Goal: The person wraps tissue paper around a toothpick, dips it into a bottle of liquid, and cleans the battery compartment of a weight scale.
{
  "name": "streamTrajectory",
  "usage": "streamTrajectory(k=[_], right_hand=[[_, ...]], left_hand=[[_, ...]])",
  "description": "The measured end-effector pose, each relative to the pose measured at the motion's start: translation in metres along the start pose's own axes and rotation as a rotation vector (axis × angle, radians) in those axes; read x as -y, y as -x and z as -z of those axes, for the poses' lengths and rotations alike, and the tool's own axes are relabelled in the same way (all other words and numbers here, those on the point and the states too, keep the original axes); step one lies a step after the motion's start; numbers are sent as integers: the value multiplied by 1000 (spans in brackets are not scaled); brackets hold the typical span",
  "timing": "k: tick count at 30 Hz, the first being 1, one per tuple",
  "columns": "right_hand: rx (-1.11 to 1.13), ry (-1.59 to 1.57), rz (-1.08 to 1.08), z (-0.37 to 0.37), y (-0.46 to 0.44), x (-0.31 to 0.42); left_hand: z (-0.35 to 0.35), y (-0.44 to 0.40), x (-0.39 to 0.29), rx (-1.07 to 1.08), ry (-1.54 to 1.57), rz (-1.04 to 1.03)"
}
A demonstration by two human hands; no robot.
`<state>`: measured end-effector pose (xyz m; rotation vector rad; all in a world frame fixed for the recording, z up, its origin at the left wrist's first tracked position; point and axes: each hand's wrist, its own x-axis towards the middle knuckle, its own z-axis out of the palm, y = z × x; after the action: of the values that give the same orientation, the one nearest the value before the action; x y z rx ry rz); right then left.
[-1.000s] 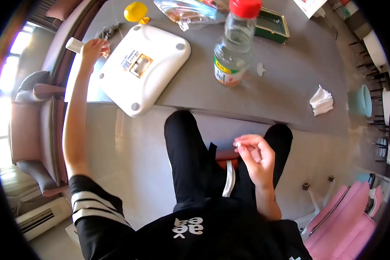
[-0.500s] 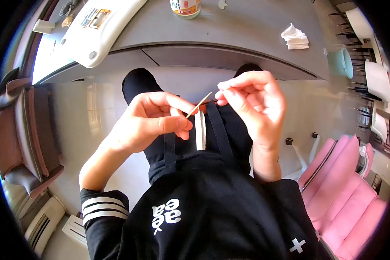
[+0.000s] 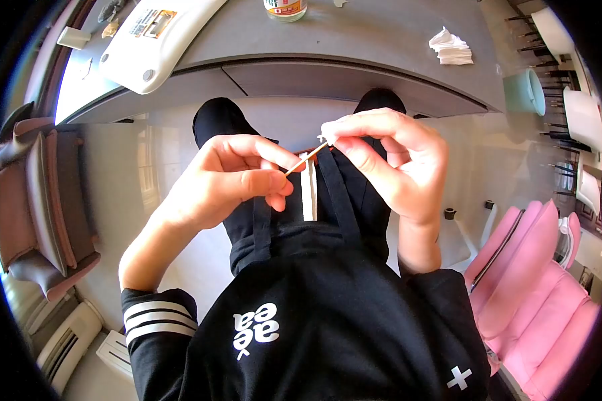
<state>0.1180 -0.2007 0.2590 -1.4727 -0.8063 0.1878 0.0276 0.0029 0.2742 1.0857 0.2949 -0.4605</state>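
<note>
Clothing: a black top (image 3: 354, 321) with white lettering on the chest and three white stripes on the left sleeve; a black-trousered lap lies beyond it.
Left hand (image 3: 224, 179): grasps a thin wooden stick (image 3: 306, 160) between thumb and fingers.
Right hand (image 3: 400, 166): pinches a small white bit (image 3: 325, 137) at the fingertips; its exact outline is too small to tell.
Stick: slants up from the left hand to the white bit, above the lap and short of the bench.
White strap (image 3: 308, 195): hangs over the lap, below the stick.
Floor: pale and glossy, visible on both sides of the legs.
Bench (image 3: 354, 41): grey-topped, with a dark front face divided by a seam; its near edge runs across, beyond the knees.
Bench, left: a white flat device (image 3: 124, 61) with round feet and a label facing up; just beside it, a short white block (image 3: 74, 38).
Bench, middle: the base of a clear bottle (image 3: 287, 12) with a printed label, cut by the upper border.
Bench, right: a crumpled white tissue (image 3: 451, 49), well apart from the bottle.
Room, left: a brown padded armchair (image 3: 53, 214) and a white slotted unit (image 3: 71, 339).
Room, right: a pink padded chair (image 3: 548, 314) nearby; farther off, a pale teal bin (image 3: 525, 92) and white chairs (image 3: 580, 117).
</note>
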Motion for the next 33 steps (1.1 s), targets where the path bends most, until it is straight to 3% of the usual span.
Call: streamTrajectory(k=[11, 13, 20, 22, 28, 30, 33], right_hand=[[56, 141, 89, 4, -2, 7], [77, 173, 72, 4, -2, 9], [111, 89, -5, 3, 0, 7], [122, 31, -45, 3, 1, 6], [107, -15, -63, 2, 3, 2], [44, -181, -142, 1, 4, 5], [83, -127, -125, 5, 4, 6]], left_hand=[[2, 4, 3, -9, 30, -12], [9, 4, 3, 112, 79, -10], [6, 4, 3, 106, 57, -15], [2, 3, 3, -7, -87, -24], [0, -2, 5, -3, 10, 28], [1, -2, 6, 9, 29, 37], [1, -3, 6, 18, 44, 42]])
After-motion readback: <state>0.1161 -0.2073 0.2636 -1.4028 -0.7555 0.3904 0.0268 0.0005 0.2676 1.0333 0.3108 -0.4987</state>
